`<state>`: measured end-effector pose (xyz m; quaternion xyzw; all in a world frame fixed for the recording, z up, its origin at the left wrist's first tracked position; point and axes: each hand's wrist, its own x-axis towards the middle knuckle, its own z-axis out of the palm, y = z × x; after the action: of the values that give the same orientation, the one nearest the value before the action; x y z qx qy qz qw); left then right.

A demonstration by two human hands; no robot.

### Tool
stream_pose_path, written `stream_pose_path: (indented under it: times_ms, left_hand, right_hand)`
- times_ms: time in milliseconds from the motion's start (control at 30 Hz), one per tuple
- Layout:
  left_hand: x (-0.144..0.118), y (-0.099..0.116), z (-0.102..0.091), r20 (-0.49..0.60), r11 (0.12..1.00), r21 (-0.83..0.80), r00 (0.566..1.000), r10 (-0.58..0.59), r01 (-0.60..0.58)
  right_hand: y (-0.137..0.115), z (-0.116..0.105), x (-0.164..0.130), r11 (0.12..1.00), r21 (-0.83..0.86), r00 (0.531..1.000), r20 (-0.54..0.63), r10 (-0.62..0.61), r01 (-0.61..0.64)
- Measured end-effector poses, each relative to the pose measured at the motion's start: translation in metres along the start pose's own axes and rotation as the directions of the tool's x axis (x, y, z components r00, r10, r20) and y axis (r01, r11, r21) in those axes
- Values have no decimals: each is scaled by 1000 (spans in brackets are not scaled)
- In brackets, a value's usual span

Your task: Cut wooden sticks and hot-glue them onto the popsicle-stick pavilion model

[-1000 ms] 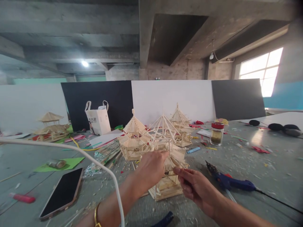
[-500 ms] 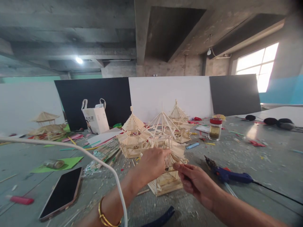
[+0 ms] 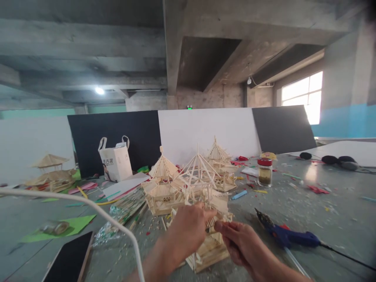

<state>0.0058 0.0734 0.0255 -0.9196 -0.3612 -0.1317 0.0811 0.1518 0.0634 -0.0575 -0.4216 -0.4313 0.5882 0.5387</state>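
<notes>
A pavilion model of thin wooden sticks (image 3: pixel 212 250) stands in front of me, its upper roof a bare frame of slanting sticks. My left hand (image 3: pixel 188 227) is closed on its near left side. The index finger stretches right across the lower roof, and the other fingertips are hidden. At the right edge of that roof, my right hand (image 3: pixel 245 243) has thumb and index finger pinched together. Whatever lies in the pinch is too small to make out. Just behind are a finished-looking stick pavilion (image 3: pixel 163 168) on the left and another pavilion (image 3: pixel 217 150) on the right.
A blue hot glue gun (image 3: pixel 293 235) lies to the right. A red-lidded jar (image 3: pixel 264 172) stands farther back. On the left are a phone (image 3: pixel 70 258), a white cable (image 3: pixel 113 219), a bundle of sticks (image 3: pixel 129 207) and a paper bag (image 3: pixel 117 162). Scraps litter the table.
The view has tilted up a little, so everything sits lower in the picture. Both hands stay at the front pavilion's roof, the left index finger reaching slightly farther right.
</notes>
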Motion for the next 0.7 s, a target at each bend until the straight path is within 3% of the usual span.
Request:
stream_pose_path:
  times_ms: [267,467,700]
  left_hand:
    - [4,2,-2,79,998,8,995,-60,60]
    - [5,0,1,88,997,50,994,-70,66]
    - [5,3,-1,100,995,46,990,-95,90]
  right_hand:
    - [11,-3,16,993,-115,999,32,-24,27]
    - [11,-4,20,995,-79,996,71,-48,53]
    - [8,-2,14,999,-33,999,35,1,0]
